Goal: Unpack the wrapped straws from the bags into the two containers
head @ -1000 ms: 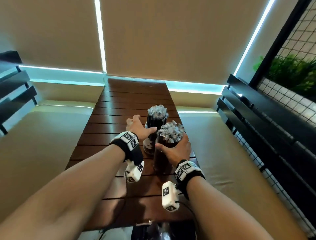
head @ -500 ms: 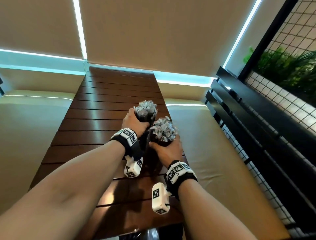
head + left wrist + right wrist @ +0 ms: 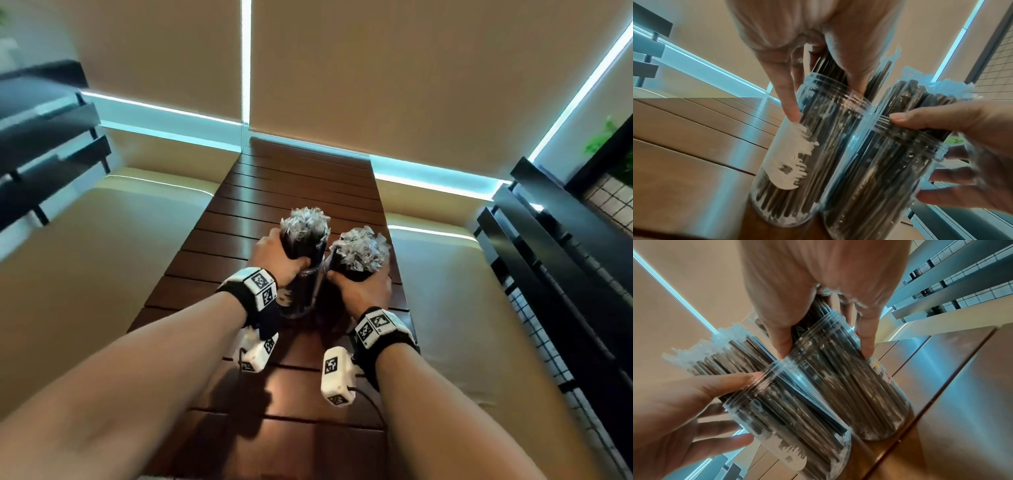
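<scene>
Two clear plastic jars stand upright and touching on the slatted wooden table (image 3: 219, 219), nearer its right edge than its left. The left hand (image 3: 279, 257) curls around the bundle of wrapped black straws (image 3: 303, 228) at the threaded mouth of the left jar (image 3: 797, 162), which bears a torn white label (image 3: 795, 164). The right hand (image 3: 363, 291) curls likewise around the second straw bundle (image 3: 361, 251) at the mouth of the right jar (image 3: 855, 391). Crinkled clear wrapper ends project above both rims.
</scene>
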Tool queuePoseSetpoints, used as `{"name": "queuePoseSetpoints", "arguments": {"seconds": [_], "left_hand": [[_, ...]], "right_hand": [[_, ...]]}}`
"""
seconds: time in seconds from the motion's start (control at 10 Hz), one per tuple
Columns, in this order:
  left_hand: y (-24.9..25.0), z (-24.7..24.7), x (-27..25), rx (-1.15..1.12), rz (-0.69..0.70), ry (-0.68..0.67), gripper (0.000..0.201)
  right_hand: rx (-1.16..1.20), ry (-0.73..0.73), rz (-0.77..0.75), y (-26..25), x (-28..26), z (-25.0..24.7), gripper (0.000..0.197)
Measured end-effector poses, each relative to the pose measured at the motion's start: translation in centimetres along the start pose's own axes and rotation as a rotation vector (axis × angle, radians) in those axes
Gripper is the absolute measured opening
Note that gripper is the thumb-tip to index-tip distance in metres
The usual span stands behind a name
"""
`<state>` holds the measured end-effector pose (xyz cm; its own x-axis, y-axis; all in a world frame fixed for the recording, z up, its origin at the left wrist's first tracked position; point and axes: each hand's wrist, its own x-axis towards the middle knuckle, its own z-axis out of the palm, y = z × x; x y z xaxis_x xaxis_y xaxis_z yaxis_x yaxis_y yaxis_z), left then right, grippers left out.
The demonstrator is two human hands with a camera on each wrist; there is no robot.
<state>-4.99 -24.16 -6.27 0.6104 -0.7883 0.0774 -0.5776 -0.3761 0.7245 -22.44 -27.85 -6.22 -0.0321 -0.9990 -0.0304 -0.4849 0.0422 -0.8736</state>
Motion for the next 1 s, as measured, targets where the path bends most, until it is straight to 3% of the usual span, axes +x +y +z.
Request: {"name": "queuePoseSetpoints", "arguments": {"seconds": [0.5,0.8,0.9,1.0], "left_hand": [[-1.5,0.8,13.4,0.077,-0.076,0.094,0.065],[-1.5,1.5,16.3,0.105,-0.057,0.084,0.066],[-1.4,1.0,16.2,0.086,-0.057,0.014,0.08],[-1.1,0.3,15.3,0.105,-0.054,-0.019,0.113]], "right_hand": [[-0.047,-0.065,-0.037,-4.7,11.6,8.1,0.091],[-0.03,-0.068,-0.042,-5.0,14.3,10.3,0.094],[-0.033,-0.094,-0.019,-5.6,13.4,9.3,0.1],[-0.026,-0.057,-0.012,-5.8,11.8,8.1,0.113]]}}
